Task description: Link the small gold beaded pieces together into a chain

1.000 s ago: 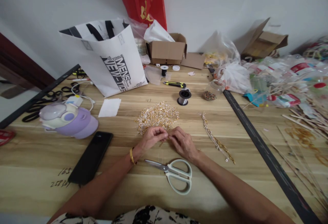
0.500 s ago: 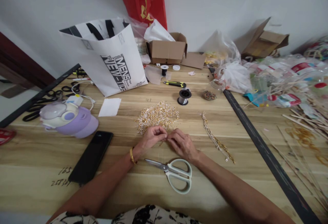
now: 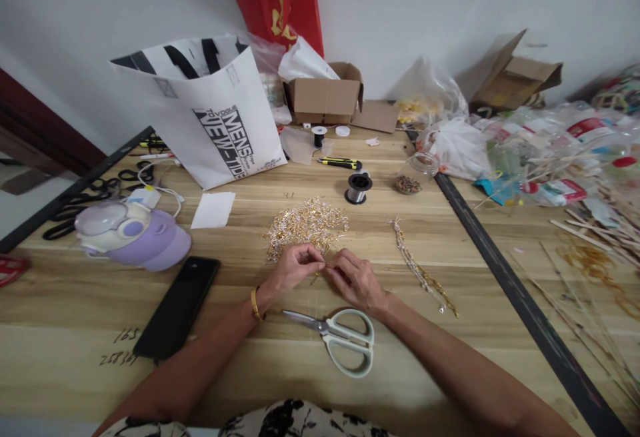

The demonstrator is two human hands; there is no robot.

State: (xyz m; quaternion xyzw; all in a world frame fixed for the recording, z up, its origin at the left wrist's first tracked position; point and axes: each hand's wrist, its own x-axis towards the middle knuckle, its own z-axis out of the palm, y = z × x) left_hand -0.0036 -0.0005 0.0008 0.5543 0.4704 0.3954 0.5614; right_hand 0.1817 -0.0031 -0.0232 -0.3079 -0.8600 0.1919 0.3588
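Note:
My left hand [image 3: 299, 267], with a gold bangle [image 3: 256, 304] at the wrist, is closed in a pinch at the near edge of a pile of small gold and clear beads [image 3: 306, 224]. Facing it, my right hand [image 3: 356, 280] is closed too, thumb and finger pressed together. Their fingertips almost meet. What they pinch is too small to make out; a few gold bits [image 3: 314, 280] show just below the left fingers. Pale-handled scissors [image 3: 345, 342] lie just in front of me. Gold and silver beaded strands [image 3: 424, 276] rest to the right.
Behind the pile stand a wire spool [image 3: 358, 189], a jar of beads [image 3: 410, 184] and a yellow-black cutter [image 3: 340, 163]. At left are a phone [image 3: 177, 307], a purple cap-shaped object [image 3: 155, 244] and a white bag [image 3: 235, 117]. Plastic bottles [image 3: 590, 127] crowd the right.
The view has shifted very slightly. Both hands keep the same pinched pose in nearly the same spot; nothing else has visibly moved.

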